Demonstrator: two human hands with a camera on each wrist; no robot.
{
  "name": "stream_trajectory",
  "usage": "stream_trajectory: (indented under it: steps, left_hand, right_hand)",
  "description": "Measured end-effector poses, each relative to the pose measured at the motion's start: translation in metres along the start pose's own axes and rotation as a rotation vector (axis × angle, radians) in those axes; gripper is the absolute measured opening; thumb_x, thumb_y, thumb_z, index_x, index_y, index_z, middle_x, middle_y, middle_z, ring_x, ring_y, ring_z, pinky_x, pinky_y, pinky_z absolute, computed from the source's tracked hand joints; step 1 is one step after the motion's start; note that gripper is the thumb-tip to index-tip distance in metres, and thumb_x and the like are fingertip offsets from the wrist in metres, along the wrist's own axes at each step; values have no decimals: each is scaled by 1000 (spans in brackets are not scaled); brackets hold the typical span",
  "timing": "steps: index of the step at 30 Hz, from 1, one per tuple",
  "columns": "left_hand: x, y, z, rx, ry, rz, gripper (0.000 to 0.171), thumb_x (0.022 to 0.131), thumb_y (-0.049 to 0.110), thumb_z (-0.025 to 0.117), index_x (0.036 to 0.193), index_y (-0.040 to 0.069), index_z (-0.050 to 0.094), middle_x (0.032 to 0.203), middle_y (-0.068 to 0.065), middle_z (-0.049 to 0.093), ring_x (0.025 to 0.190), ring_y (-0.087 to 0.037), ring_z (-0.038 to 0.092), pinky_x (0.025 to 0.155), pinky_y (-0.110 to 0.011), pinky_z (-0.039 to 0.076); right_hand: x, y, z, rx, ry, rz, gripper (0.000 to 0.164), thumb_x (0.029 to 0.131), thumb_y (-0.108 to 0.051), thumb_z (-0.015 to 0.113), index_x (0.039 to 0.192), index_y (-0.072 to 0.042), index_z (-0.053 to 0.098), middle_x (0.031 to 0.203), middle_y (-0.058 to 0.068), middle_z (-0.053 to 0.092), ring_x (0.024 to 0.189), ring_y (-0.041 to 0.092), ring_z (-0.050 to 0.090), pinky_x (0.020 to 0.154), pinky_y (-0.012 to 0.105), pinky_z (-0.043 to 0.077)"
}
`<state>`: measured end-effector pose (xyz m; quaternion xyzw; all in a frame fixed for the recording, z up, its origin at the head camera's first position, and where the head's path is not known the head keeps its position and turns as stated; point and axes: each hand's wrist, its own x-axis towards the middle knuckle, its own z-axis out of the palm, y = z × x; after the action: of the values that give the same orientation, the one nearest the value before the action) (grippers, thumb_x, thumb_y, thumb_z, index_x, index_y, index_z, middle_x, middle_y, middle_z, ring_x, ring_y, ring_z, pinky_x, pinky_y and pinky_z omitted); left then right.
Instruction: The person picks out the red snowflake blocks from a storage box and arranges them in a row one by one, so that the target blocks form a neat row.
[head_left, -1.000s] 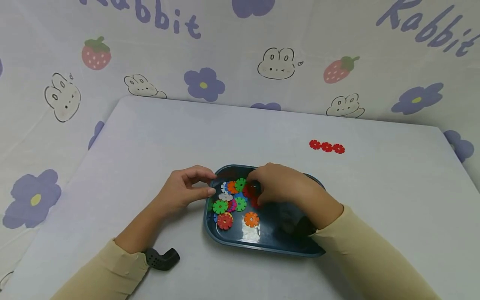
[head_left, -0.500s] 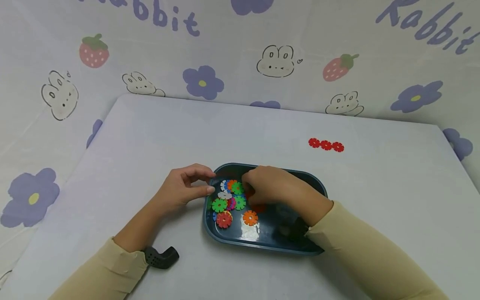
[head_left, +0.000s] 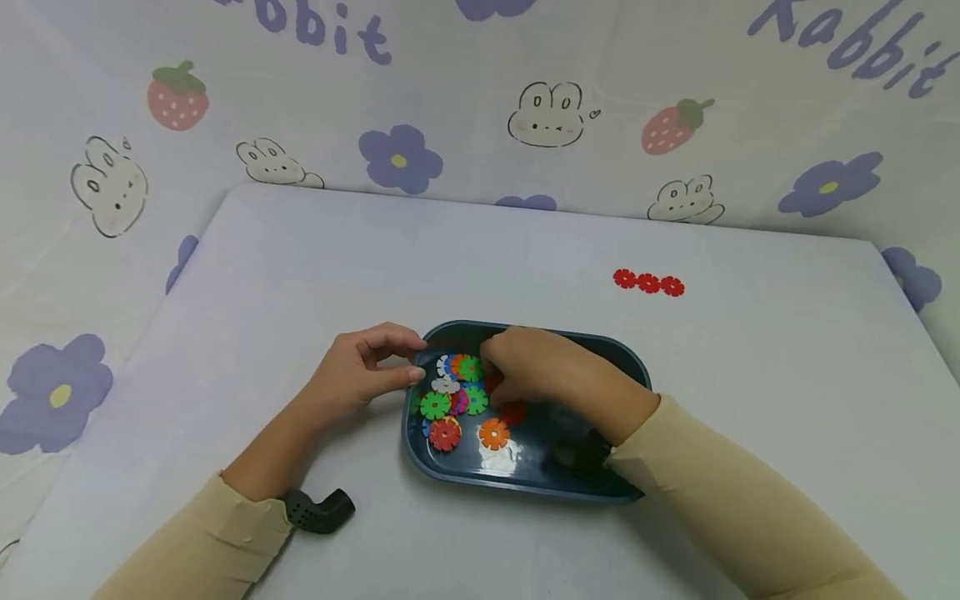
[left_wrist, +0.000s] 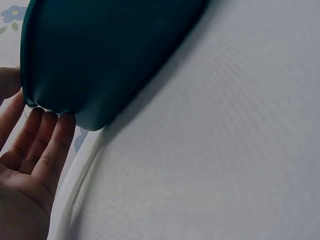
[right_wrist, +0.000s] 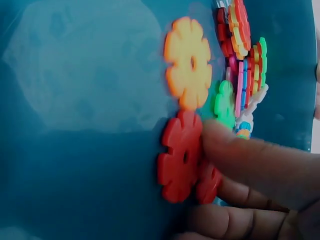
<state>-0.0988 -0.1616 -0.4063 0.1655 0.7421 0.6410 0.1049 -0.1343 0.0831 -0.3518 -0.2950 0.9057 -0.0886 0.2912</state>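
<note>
Red flower piece [right_wrist: 209,186] sat in tray [head_left: 532,468], w/in half-curled R hand [head_left: 528,362]; can't tell if pinched. Neighbouring red pc [right_wrist: 179,165], crowding it, might've snagged it. L hand [head_left: 363,367], fingers loosely extended, touched tray's end. Only head view showed row of 3 red pcs [head_left: 648,283] on bench [head_left: 337,258].

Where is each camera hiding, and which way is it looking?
Head: worn on the head, looking forward and down at the tray; both sleeves, the left hand and the right hand show.
Left wrist: worn there, looking past the palm at the tray's side and the white table; left fingers show at the tray's edge.
Right wrist: worn there, looking into the tray; right fingers show, curled round a red flower piece.
Shared: the head and right wrist views both show the orange flower piece.
</note>
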Motion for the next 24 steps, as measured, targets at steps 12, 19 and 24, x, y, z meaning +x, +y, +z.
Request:
stream_trajectory:
  steps: [12, 19, 24]
  left_hand:
    - [2, 0, -1, -6, -3, -2, 32, 85, 5, 75, 115, -3, 66, 117, -21, 63, 106, -33, 61, 81, -28, 58]
    - [1, 1, -1, 6, -4, -12, 32, 85, 5, 75, 115, -3, 66, 118, -20, 63, 105, -24, 63, 81, -27, 58]
    - [0, 1, -1, 8, -2, -25, 32, 85, 5, 75, 115, -2, 66, 118, -17, 64, 104, -20, 63, 81, -27, 58]
  right_hand:
    - [3, 5, -4, 33, -21, -79, 17, 86, -28, 77, 86, -15, 67, 77, -2, 64, 69, 15, 58, 63, 25, 51]
    - [-5, 6, -11, 107, 53, -158, 17, 85, -18, 77, 102, -16, 73, 98, -1, 70, 86, 15, 61, 77, 27, 56]
    - [-11, 8, -16, 137, 103, -208, 25, 89, -13, 72, 114, -14, 73, 110, 3, 71, 99, 18, 63, 85, 32, 57]
